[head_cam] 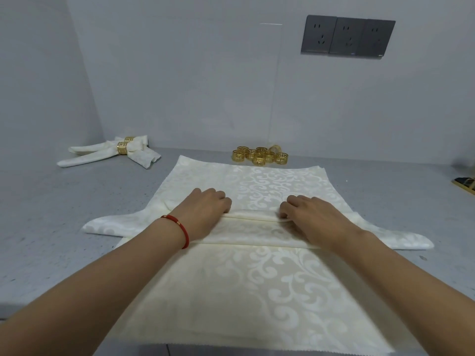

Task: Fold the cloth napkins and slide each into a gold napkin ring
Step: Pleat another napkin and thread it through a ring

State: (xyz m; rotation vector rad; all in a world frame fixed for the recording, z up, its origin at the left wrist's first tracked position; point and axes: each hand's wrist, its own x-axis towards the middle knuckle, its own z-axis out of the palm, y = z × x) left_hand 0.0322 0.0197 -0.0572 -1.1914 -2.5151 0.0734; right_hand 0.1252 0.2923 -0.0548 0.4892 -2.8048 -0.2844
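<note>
Nearest the camera lay a stack of flat cream damask cloth napkins (257, 291) on the grey speckled worktop (51, 240). Across the stack, a cream napkin being folded into a long band (257, 227) was held at its upper crease: the left hand (205, 209) and the right hand (311, 217) each curled their fingers over that fold, pinching it. Two finished napkins in gold rings (123, 149) rested far left. A cluster of loose gold filigree napkin rings (261, 155) waited beyond the stack, so most of the job seemingly remained.
</note>
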